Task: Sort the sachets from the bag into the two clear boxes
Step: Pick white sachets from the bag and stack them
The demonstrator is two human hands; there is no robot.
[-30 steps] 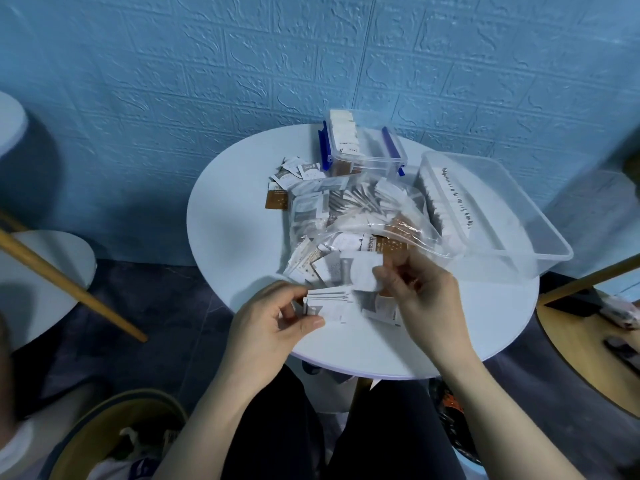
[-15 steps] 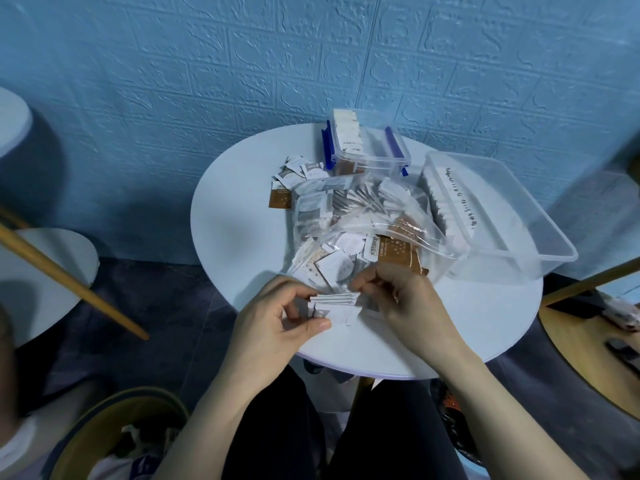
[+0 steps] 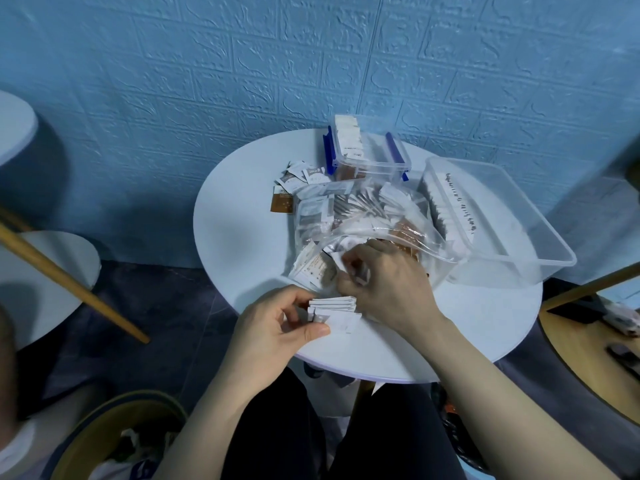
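A clear plastic bag full of white and brown sachets lies on the round white table. My left hand pinches a small stack of white sachets near the table's front edge. My right hand reaches into the bag's mouth, fingers curled over sachets there; whether it grips one is hidden. The small clear box with blue latches stands at the back with a row of sachets inside. The large clear box sits at the right, sachets lined along its left wall.
Loose sachets lie left of the small box, one brown. A wooden pole slants at the left over another round table. A basket sits on the floor at the lower left. A blue wall is behind.
My right hand has moved from the stack up and into the bag's mouth. My left hand has kept hold of the stack, which looks a little thicker.
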